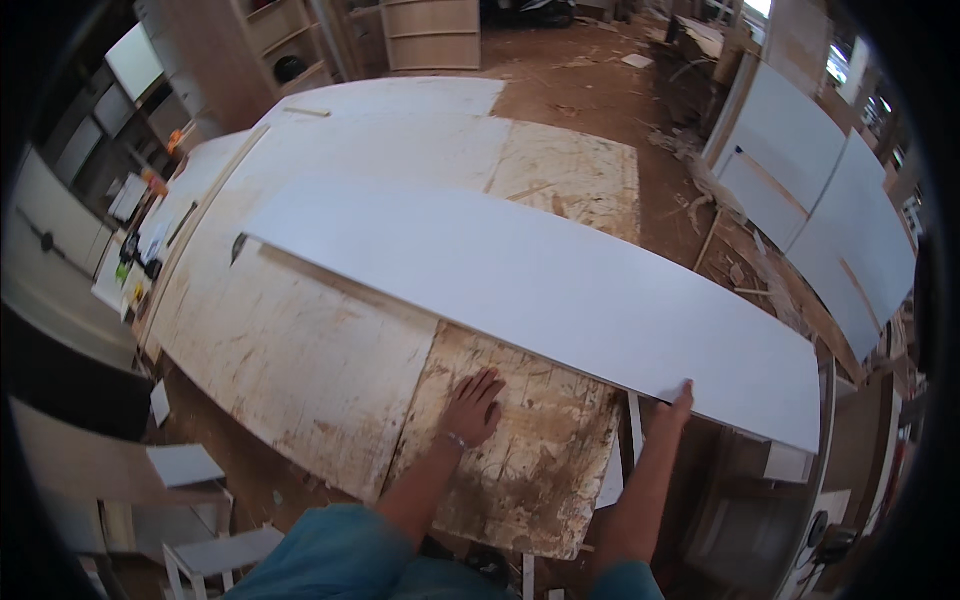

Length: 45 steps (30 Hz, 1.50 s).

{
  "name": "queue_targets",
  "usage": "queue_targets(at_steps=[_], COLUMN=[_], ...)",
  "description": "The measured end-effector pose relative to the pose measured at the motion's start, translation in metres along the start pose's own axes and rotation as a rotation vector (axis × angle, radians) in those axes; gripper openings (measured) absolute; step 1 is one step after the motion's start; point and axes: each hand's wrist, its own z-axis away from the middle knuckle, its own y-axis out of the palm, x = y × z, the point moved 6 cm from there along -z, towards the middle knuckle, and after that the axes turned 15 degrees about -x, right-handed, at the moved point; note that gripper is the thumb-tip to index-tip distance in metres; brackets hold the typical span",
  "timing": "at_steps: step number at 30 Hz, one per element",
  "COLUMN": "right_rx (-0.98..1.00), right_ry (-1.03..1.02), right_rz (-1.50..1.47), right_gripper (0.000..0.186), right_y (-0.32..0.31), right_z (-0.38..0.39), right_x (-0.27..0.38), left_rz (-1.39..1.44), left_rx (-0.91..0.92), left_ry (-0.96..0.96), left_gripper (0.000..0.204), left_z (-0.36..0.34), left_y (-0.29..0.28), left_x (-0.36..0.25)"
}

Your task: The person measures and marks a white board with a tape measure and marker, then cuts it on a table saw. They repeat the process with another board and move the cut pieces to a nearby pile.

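A long white panel [540, 285] lies slantwise across the worktable [310, 365], its right end reaching out past the table. My right hand [680, 400] grips the panel's near edge toward that end, thumb on top and the other fingers hidden beneath. On the stained, bare-wood part of the table, my left hand [472, 412] rests flat with its fingers stretched out, apart from the panel. A small dark pointed thing [237, 248] sits by the panel's far left corner; its kind is unclear.
A thin wooden strip [205, 225] runs along the table's left side, near a dark power tool [140, 258]. Large white panels [780, 140] lean at the right. Small white-topped pieces [225, 552] stand at the lower left. Wood scraps litter the brown floor [580, 85].
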Motion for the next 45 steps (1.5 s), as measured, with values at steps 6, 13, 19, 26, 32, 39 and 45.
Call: queue_targets(at_steps=[6,13,19,26,32,39,45], right_rx=[0.021,-0.021,-0.083,-0.023,0.029,0.126,0.217], right_ry=[-0.062,-0.167,-0.182,-0.150,-0.100,-0.239,0.338], right_rz=[0.022,0.195,0.248,0.316,0.334,0.619,0.334], right_gripper=[0.052,0.052,0.053,0.053,0.055,0.062,0.059], right_y=[-0.103,-0.291,-0.406,-0.415,-0.422,-0.391,-0.437], right_z=[0.000,-0.008,0.032,0.051,0.074,0.299,0.350], right_x=[0.087,0.169,0.195,0.175,0.102,-0.090,-0.235], left_rz=[0.903,1.332,1.144,1.099,0.946,1.001,0.801], left_rx=[-0.261,-0.702,-0.583,-0.702,-0.705,-1.088,-1.026], left_ry=[-0.817,-1.477,-1.384,-1.582,-1.546,-1.467,-1.620], left_gripper=[0.055,0.060,0.055,0.045,0.041,0.045,0.048], left_z=[0.004,0.052,0.135,0.335,0.383,0.467,0.496], left_y=[-0.002,-0.094,-0.142,-0.210,-0.273,-0.355,-0.436], left_x=[0.062,0.126,0.051,0.060,0.156,0.326,0.453])
